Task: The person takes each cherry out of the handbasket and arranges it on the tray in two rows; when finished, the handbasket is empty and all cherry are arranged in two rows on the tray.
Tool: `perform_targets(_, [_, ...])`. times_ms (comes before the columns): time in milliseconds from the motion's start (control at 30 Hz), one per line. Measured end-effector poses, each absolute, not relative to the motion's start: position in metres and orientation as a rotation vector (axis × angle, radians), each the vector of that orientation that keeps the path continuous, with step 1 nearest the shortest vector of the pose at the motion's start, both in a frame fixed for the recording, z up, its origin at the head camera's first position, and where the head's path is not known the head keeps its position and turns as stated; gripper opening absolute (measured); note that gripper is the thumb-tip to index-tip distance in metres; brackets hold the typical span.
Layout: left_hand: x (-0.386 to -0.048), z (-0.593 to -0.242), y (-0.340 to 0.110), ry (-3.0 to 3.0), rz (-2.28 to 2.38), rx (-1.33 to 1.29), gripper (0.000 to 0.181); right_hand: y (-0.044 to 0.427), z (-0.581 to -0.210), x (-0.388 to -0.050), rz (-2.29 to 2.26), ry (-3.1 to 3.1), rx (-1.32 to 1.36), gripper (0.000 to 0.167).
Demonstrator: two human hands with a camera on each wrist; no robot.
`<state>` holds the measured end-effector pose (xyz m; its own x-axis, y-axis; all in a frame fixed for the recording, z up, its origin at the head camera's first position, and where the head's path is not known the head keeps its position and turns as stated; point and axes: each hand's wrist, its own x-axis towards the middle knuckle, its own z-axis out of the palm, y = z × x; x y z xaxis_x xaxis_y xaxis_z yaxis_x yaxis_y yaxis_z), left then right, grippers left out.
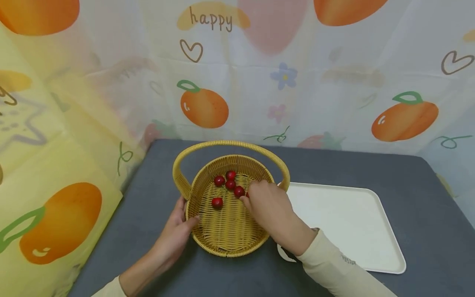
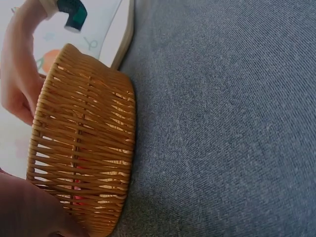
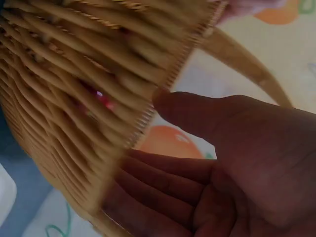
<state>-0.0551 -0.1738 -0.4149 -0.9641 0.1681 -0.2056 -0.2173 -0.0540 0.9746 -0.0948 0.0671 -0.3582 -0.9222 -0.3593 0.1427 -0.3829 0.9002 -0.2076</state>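
Observation:
A round yellow wicker basket (image 1: 228, 243) with an arched handle (image 1: 230, 143) stands on the dark cloth, several red cherries (image 1: 230, 184) lying inside. My left hand (image 1: 177, 233) grips its left side, thumb over the rim and fingers outside; part of this hand (image 2: 34, 210) shows dark in the left wrist view. Reaching over the right rim, my right hand (image 1: 272, 210) has its fingers down in the basket. A cherry (image 1: 248, 194) shows partly between its thumb and curled fingers. In the right wrist view the basket wall (image 3: 74, 98) hides the fingertips of that hand (image 3: 212, 163).
A white rectangular tray (image 1: 345, 227) lies right of the basket, partly under the right forearm. The dark grey cloth (image 1: 156, 177) covers the table. Behind it hangs a printed curtain (image 1: 241, 82) with oranges; a yellow one (image 1: 67, 165) stands at the left.

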Motion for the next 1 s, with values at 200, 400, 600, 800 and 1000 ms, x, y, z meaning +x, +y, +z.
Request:
perform_targets(200, [-0.057, -0.416, -0.167, 1.959, 2.143, 0.0, 0.087, 0.063, -0.372, -0.109, 0.287, -3.005, 0.561, 0.036])
perform_targets(400, [-0.057, -0.413, -0.167, 1.939, 2.15, -0.021, 0.084, 0.059, -0.381, -0.117, 0.166, -3.039, 0.607, 0.027])
perform_targets(600, [-0.056, -0.412, -0.168, 1.916, 2.137, -0.038, 0.083, 0.057, -0.386, -0.117, 0.107, -3.093, 0.641, 0.014])
perform_targets(800, [-0.057, -0.411, -0.167, 1.907, 2.12, -0.056, 0.08, 0.057, -0.385, -0.114, 0.13, -3.138, 0.69, 0.014])
perform_targets(1000, [-0.056, -0.412, -0.17, 1.88, 2.106, -0.091, 0.077, 0.058, -0.382, -0.11, 0.272, -3.105, 0.809, 0.015])
